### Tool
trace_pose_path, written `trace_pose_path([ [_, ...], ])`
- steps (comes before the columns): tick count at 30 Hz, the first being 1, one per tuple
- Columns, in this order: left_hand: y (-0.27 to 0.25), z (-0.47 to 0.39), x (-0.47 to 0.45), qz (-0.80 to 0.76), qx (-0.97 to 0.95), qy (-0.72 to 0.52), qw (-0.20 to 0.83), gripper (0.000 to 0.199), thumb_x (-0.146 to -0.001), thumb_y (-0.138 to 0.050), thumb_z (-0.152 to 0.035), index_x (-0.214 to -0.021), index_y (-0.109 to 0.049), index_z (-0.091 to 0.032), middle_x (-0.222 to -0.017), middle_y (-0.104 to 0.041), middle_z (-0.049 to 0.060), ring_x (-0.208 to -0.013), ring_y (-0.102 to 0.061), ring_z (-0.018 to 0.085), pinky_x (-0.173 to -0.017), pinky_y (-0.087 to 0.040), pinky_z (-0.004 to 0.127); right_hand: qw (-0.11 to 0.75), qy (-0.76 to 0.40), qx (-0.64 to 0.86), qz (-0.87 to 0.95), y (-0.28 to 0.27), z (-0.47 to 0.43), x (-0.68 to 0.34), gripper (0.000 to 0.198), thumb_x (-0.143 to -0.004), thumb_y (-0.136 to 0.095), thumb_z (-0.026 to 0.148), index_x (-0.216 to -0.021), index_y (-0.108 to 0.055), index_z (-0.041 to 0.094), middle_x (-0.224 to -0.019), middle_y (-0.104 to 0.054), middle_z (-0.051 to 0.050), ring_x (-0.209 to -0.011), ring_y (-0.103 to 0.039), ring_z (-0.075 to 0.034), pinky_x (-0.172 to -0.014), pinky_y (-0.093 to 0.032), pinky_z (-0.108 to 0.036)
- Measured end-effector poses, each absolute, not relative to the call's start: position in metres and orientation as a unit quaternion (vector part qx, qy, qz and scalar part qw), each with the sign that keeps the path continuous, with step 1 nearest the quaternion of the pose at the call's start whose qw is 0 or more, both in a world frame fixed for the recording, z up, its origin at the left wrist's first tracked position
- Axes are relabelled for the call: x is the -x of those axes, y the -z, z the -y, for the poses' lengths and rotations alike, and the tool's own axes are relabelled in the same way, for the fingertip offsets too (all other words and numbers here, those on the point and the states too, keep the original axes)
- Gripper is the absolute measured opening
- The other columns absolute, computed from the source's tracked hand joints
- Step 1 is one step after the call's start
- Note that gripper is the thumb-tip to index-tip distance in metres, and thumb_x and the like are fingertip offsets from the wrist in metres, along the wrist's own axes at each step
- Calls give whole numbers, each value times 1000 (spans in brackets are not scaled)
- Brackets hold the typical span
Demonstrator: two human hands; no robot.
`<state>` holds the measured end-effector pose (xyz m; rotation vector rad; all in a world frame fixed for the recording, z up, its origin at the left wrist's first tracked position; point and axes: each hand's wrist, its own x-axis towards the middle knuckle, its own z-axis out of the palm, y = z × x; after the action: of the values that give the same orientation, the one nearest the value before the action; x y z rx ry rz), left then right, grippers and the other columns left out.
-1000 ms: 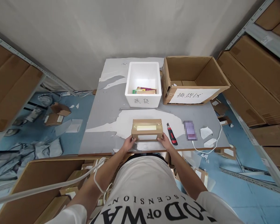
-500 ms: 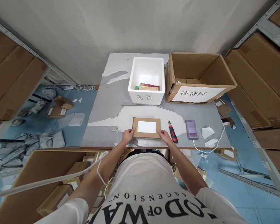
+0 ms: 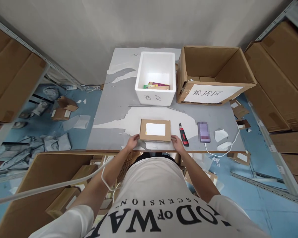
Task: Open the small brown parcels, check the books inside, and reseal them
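A small brown cardboard box [image 3: 155, 137] with a white label lies flat on the table near the front edge. Beside its left side is my left hand [image 3: 132, 142], fingertips right by the box edge, fingers loosely apart and not wrapped around it. My right hand [image 3: 177, 143] rests at the opposite side, its fingertips close to the lower right corner. Whether the fingertips still touch the cardboard is hard to tell. Just right of that hand lies a red and black utility knife [image 3: 184, 135].
Behind stand a white foam bin [image 3: 155, 98] holding a few small packages and a large open carton [image 3: 213, 94] with a paper sign. A phone [image 3: 204, 132] on a white cable and paper scraps [image 3: 221, 135] lie right. A big carton of boxes [image 3: 49, 165] sits lower left.
Both hands have slid outward from the small box, thumbs no longer over its top. The box stays on the table. The whole view has shifted slightly.
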<state>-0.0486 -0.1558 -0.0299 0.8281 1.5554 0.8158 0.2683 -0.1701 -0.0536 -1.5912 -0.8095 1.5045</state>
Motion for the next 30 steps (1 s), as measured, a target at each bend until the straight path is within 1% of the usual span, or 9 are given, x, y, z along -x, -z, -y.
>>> trace_pose_path([
  [2, 33, 164, 47, -653, -380, -328, 567, 41, -53, -76, -30, -91, -70, -18, -88, -74, 7, -95, -65, 25, -94, -46, 40, 386, -595, 613, 347, 56, 177, -267, 46, -58, -68, 16, -103, -64, 26, -119, -65, -4, -110, -61, -22, -107, -37, -46],
  [4, 33, 169, 43, -650, -402, -313, 563, 41, -52, -77, -30, -91, -69, -18, -85, -73, 7, -91, -65, 26, -94, -46, 41, 388, -597, 597, 369, 55, 180, -264, 53, -55, -70, 14, -106, -62, 25, -122, -63, -6, -116, -57, -23, -108, -36, -46],
  [7, 23, 168, 38, -642, -415, -326, 557, 41, -61, -73, -40, -95, -69, -17, -92, -73, 8, -94, -64, 26, -93, -46, 38, 417, -592, 580, 373, 45, 176, -261, 44, -60, -73, 21, -102, -60, 24, -122, -62, -6, -118, -54, -21, -106, -38, -43],
  [10, 2, 159, 36, -646, -456, -345, 506, 44, -72, -65, -50, -99, -70, -17, -98, -73, 8, -93, -64, 24, -86, -46, 32, 435, -585, 560, 393, 27, 164, -261, 28, -69, -72, 35, -90, -57, 24, -103, -66, -2, -104, -59, -19, -98, -42, -37],
  [14, -24, 144, 34, -716, -507, -299, 376, 50, -79, -53, -61, -80, -72, -16, -76, -71, 7, -75, -60, 22, -69, -41, 29, 384, -510, 635, 435, 1, 146, -261, 28, -74, -66, 50, -76, -54, 25, -76, -63, 2, -77, -58, -19, -83, -43, -34],
  [19, -29, 132, 29, -747, -524, -231, 336, 59, -80, -46, -67, -52, -60, -18, -52, -54, 4, -58, -48, 17, -58, -30, 30, 322, -461, 690, 456, -11, 130, -257, 32, -74, -63, 56, -69, -54, 25, -74, -63, 0, -75, -56, -20, -77, -40, -33],
  [24, -21, 127, 32, -743, -513, -251, 349, 58, -78, -50, -68, -47, -52, -19, -46, -46, 1, -54, -42, 14, -55, -28, 28, 268, -464, 700, 472, -10, 121, -260, 38, -74, -59, 62, -73, -54, 24, -79, -66, -2, -79, -58, -21, -77, -42, -33],
  [27, -12, 129, 35, -744, -494, -264, 365, 55, -77, -50, -67, -52, -57, -18, -51, -52, 1, -58, -48, 15, -56, -33, 26, 260, -478, 694, 473, -2, 123, -265, 43, -74, -57, 65, -81, -56, 23, -89, -68, -4, -88, -61, -22, -82, -45, -34],
  [30, 3, 135, 39, -727, -436, -316, 426, 50, -82, -44, -58, -74, -68, -15, -73, -68, 6, -71, -60, 18, -64, -44, 27, 309, -510, 663, 452, 14, 130, -270, 44, -84, -41, 63, -90, -57, 22, -99, -67, -7, -97, -62, -22, -86, -49, -35],
])
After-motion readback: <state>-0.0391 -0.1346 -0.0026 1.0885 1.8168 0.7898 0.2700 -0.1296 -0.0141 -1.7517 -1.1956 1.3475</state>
